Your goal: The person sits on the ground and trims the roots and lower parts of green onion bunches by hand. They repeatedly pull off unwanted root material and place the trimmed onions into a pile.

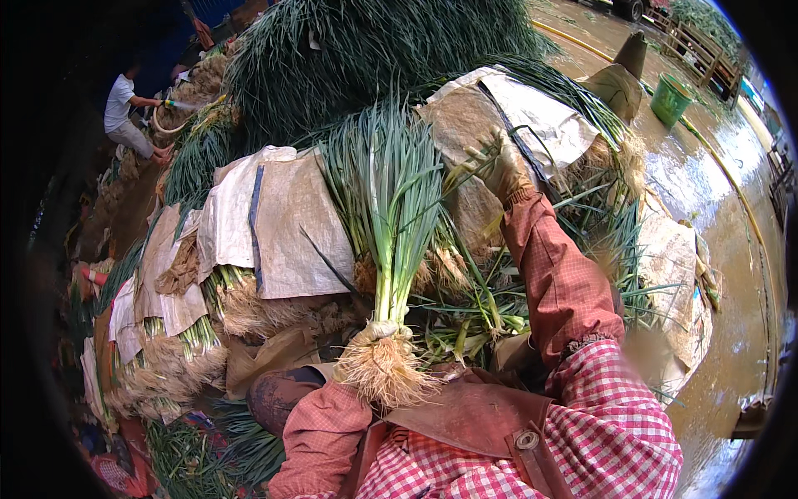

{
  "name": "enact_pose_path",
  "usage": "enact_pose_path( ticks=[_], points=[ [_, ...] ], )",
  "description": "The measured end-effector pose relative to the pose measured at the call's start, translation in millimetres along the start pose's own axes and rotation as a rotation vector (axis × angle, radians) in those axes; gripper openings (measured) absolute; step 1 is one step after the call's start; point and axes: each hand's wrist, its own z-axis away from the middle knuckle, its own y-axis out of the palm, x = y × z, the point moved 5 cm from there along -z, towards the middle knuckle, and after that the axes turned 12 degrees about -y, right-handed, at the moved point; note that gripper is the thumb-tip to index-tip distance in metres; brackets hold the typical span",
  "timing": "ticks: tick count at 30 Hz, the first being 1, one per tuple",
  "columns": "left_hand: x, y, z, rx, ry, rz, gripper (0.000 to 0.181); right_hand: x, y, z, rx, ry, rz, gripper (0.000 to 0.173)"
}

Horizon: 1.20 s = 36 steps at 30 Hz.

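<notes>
My left hand, in a pale glove, grips a bunch of long green leafy alliums just above its stringy roots. The bunch stands in front of me with its leaves pointing away. My right hand, also gloved, reaches forward to the right over a woven sack cloth. Long loose green leaves lie at its fingers; whether the fingers hold them is not clear. Below the right forearm lie loose stalks and trimmed leaves.
A tall heap of green leaves rises ahead. Sack cloths cover rooted bunches to the left. A person sprays water from a hose at upper left. A green bucket and a yellow hose lie on wet ground at right.
</notes>
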Motion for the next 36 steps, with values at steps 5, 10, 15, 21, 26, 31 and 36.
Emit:
enact_pose_path(
  ticks=[5, 10, 15, 21, 26, 31, 36],
  points=[
    [-3, -14, -17, 0.015, -0.014, 0.031, 0.042, 86, -120, -19, -0.264, -0.327, -0.293, 0.063],
    [10, -25, -14, -0.023, -0.096, 0.068, 0.046, -14, -113, 98, -0.039, 0.175, 0.178, 0.07],
    [8, -26, -22, -0.05, -0.002, 0.082, 0.036, -105, -29, 239, 0.572, 0.279, 0.499, 0.043],
    [16, -22, -41, -0.012, -0.163, 0.088, 0.033, -102, -5, 288, 1.003, 0.184, 0.972, 0.034],
    [8, -29, -43, -0.212, -0.116, -0.165, 0.017, -90, -8, 306, 1.054, 0.092, 0.71, 0.028],
    [13, -42, -52, -0.201, -0.124, 0.016, 0.012, -7, -6, 256, 0.594, 0.388, 0.324, 0.023],
    [-4, -31, -63, -0.171, -0.078, 0.0, 0.009, -43, 1, 294, 1.115, 0.156, 1.145, 0.036]
  ],
)
